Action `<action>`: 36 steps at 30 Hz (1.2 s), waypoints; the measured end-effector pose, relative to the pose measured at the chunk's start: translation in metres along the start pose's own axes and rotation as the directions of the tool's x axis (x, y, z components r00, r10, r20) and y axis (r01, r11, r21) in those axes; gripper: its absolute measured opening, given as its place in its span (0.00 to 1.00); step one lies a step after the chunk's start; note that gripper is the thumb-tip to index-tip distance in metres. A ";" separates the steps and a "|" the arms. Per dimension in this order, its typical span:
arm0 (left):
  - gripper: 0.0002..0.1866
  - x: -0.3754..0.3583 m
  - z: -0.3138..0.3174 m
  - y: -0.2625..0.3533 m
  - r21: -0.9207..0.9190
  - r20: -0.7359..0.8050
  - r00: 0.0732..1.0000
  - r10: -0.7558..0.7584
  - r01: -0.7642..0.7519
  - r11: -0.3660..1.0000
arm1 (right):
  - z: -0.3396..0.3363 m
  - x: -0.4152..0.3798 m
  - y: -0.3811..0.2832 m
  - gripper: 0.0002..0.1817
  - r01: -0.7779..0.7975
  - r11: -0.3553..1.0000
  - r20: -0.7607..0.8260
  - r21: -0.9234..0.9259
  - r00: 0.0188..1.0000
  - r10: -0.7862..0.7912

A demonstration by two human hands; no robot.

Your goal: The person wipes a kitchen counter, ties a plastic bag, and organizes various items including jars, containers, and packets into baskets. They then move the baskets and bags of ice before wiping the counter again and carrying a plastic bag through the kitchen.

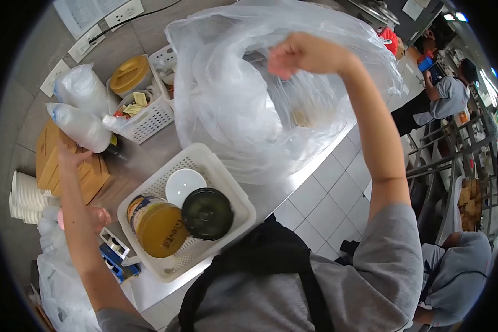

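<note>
My right hand [299, 55] is raised over the steel counter [271, 191] with its fingers closed on the upper edge of a large clear plastic bag [243, 105], which billows open below it. My left hand [73, 155] reaches to the far left and grips the lower end of a sleeve of white cups wrapped in clear plastic [78, 127], which lies across a brown cardboard box [91, 177].
A white basket [229, 185] near me holds a yellow-lidded can [160, 228], a black lid [207, 213] and a white lid [185, 185]. Another white basket [149, 119] with a jar stands behind. Stacked white cups [25, 196] sit at left. Other people work at right.
</note>
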State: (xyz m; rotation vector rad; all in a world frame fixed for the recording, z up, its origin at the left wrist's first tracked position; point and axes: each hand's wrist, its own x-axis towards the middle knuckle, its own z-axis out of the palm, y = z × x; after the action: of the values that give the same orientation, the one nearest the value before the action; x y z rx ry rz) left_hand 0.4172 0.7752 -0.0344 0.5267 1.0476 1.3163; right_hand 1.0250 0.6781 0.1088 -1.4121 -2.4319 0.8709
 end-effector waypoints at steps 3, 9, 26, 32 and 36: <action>0.38 -0.047 0.092 0.019 0.215 -0.140 0.935 0.327 -0.294 0.931 | 0.057 -0.020 0.089 0.12 -0.012 0.933 -0.210 -0.359 0.975 -0.068; 0.19 -0.108 0.302 -0.021 0.720 0.293 0.685 0.667 -0.617 0.317 | 0.169 -0.027 0.104 0.36 -0.045 0.996 -0.395 0.076 0.916 0.072; 0.15 0.087 0.437 -0.305 0.985 0.172 0.970 0.174 -0.174 -0.002 | 0.203 -0.048 0.191 0.28 0.103 0.054 -0.113 0.993 0.729 0.675; 0.17 0.109 0.432 -0.289 0.889 0.008 1.000 0.017 -0.015 0.457 | 0.209 -0.044 0.199 0.36 0.129 0.549 -0.455 0.825 0.729 0.512; 0.17 0.101 0.436 -0.283 0.725 0.057 0.983 -0.173 0.079 0.684 | 0.189 -0.040 0.164 0.36 0.239 0.754 -0.714 0.612 0.577 0.397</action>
State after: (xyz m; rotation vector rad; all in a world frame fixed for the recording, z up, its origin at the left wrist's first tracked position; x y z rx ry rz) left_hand 0.9266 0.9079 -0.0927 1.0925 1.4680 0.6846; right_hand 1.0813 0.6318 -0.1335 -1.2247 -1.1580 0.7218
